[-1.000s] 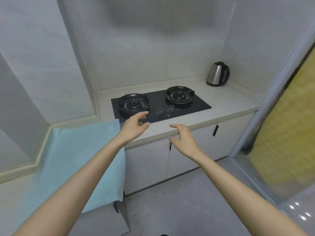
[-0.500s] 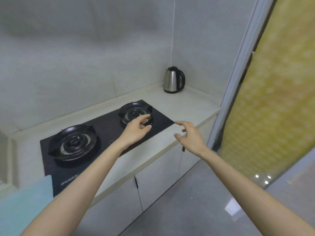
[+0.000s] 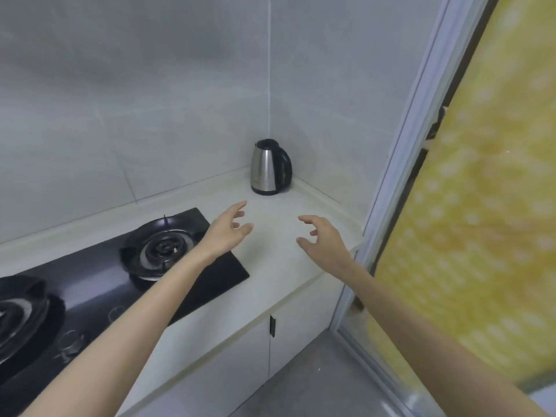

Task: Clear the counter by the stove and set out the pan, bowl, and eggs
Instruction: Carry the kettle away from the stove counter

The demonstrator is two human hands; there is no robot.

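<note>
Head view, left hand (image 3: pixel 225 234), right hand (image 3: pixel 326 242) over counter (image 3: pixel 272 254), kettle (image 3: pixel 267 168) cornered

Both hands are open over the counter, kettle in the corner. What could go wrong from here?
The kettle turns its handle to the side wall, so a hand may grip the steel body, possibly hot or slippery. The left forearm crosses above a burner and could knock its grate. Whether the kettle holds water cannot be told; tilting may spill.
</note>
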